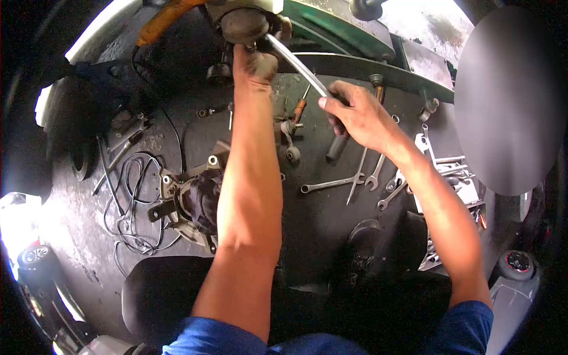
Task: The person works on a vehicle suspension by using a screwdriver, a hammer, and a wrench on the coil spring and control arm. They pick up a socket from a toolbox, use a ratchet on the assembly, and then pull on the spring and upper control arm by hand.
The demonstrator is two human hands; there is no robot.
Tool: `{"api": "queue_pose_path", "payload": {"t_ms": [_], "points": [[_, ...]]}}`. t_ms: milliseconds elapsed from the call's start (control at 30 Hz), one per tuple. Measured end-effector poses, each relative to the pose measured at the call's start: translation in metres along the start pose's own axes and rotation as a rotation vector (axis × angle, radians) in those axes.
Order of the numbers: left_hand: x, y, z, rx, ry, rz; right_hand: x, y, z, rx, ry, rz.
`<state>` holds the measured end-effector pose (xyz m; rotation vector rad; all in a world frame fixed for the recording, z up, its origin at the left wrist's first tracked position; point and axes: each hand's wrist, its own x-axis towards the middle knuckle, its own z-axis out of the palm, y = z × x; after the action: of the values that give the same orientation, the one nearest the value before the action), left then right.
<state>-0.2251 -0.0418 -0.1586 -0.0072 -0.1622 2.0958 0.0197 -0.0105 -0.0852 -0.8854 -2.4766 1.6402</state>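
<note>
My right hand point(361, 115) is wrapped round the black grip of a long-handled wrench point(299, 66). Its bright steel shaft slants up and left to a dark, round metal part point(244, 25) at the top of the head view. Just beneath that part, my left hand point(255, 64) is raised with its fingers curled in, close to the wrench's far end. The part partly hides those fingers, so what they hold cannot be made out. The joint between wrench and part is also hidden.
On the dark floor lie several spanners point(332, 184), an orange-handled screwdriver point(300, 108) and a metal link point(290, 142). A hub-like metal assembly point(177, 198) and a tangled black cable point(127, 201) are left of my forearm. A tool tray point(458, 183) stands at right.
</note>
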Motion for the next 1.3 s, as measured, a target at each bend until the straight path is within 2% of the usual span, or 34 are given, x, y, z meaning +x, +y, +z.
{"api": "queue_pose_path", "payload": {"t_ms": [67,100,167,267,333,433,533,633,667,733,767,800,867,900,1000,1033,1067,1133,1200,1233,1267,1300], "points": [[0.008,0.018,-0.001,-0.042,-0.067,-0.14,0.0,-0.003,0.0,-0.021,-0.011,-0.017],[0.023,0.03,-0.007,-0.069,0.03,-0.254,0.001,-0.001,0.001,-0.044,-0.028,-0.046],[0.034,0.047,-0.008,0.24,-0.006,-0.205,0.003,0.005,0.006,-0.144,0.009,-0.11],[0.056,0.061,-0.039,-0.059,-0.207,-0.484,-0.001,0.003,0.014,-0.17,0.041,-0.136],[0.046,0.056,-0.029,0.08,-0.267,-0.309,0.0,0.003,0.017,-0.141,0.04,-0.102],[0.029,0.029,0.0,-0.043,-0.21,-0.315,0.001,0.002,0.018,-0.13,0.072,-0.128],[0.026,0.013,0.01,0.017,-0.415,-0.37,-0.003,-0.005,0.028,-0.152,0.118,-0.085],[0.027,0.018,0.025,0.078,-0.226,-0.441,-0.005,0.001,0.043,-0.125,0.145,-0.177],[0.024,0.015,0.027,0.1,-0.251,-0.427,-0.004,0.006,0.047,-0.154,0.169,-0.221],[0.018,0.01,0.027,0.146,-0.3,-0.403,-0.004,-0.007,0.031,-0.154,0.101,-0.065],[0.024,0.012,0.021,0.167,-0.456,-0.459,-0.005,-0.009,0.022,-0.152,0.068,0.014],[0.021,0.019,0.015,0.39,-0.352,-0.246,0.0,-0.004,0.012,-0.167,0.144,-0.017],[0.024,0.03,0.006,0.415,-0.245,-0.243,0.007,0.002,-0.016,-0.098,0.081,0.058],[0.026,0.03,0.002,0.352,-0.329,-0.294,0.008,-0.003,-0.02,-0.115,0.056,0.016],[0.033,0.044,-0.002,0.221,-0.277,-0.405,-0.005,-0.018,0.006,-0.227,0.165,0.018],[0.022,0.035,0.004,0.227,-0.338,-0.412,-0.011,-0.024,0.018,-0.222,0.064,0.006],[0.035,0.05,-0.006,0.494,-0.389,-0.284,-0.016,-0.019,0.038,-0.269,0.186,-0.182],[0.035,0.053,-0.019,0.522,-0.291,-0.114,-0.012,-0.029,0.038,-0.17,0.076,-0.002],[0.036,0.048,-0.019,0.48,-0.257,-0.146,0.005,-0.009,0.028,-0.056,0.087,0.096],[0.036,0.046,-0.018,0.46,-0.24,-0.157,0.01,-0.005,0.021,0.219,0.105,0.112],[0.037,0.046,-0.015,0.494,-0.233,-0.175,0.013,-0.001,0.021,0.357,0.155,0.066],[0.042,0.047,-0.015,0.528,-0.227,-0.193,0.014,-0.003,0.026,0.261,0.159,0.023]]}}
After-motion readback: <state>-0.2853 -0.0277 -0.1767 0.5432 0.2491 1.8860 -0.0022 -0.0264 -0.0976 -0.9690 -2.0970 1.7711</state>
